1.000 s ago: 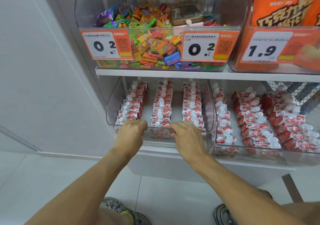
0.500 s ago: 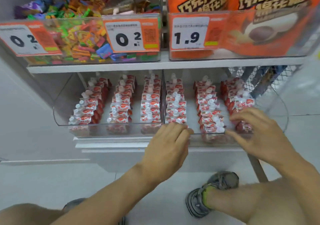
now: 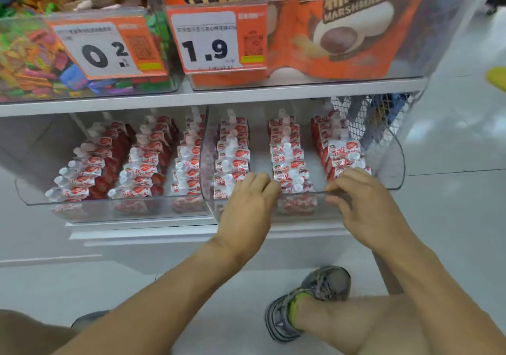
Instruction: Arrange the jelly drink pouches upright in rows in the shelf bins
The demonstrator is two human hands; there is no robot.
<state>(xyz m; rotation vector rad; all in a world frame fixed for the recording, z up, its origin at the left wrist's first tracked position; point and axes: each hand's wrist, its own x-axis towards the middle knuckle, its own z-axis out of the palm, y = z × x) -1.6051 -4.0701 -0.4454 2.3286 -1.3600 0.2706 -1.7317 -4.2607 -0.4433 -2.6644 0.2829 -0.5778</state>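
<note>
Both hands, left hand (image 3: pixel 247 206) and right hand (image 3: pixel 364 204), curl fingers over the front rim of the clear plastic bin (image 3: pixel 394 168) at frame centre-right, apparently gripping it; red-and-white jelly drink pouches (image 3: pixel 287 160) stand in rows.

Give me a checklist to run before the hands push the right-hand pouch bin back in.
1. Left hand grips the right bin at its front rim: ok.
2. Right hand grips the same rim: ok.
3. Three rows of jelly pouches stand upright in this bin: ok.
4. Left bin pouches also in three rows: ok.
5. Front pouch of each row seated straight behind the hands: cannot tell.
6. Space behind the bin under the upper shelf free: cannot tell.
</note>
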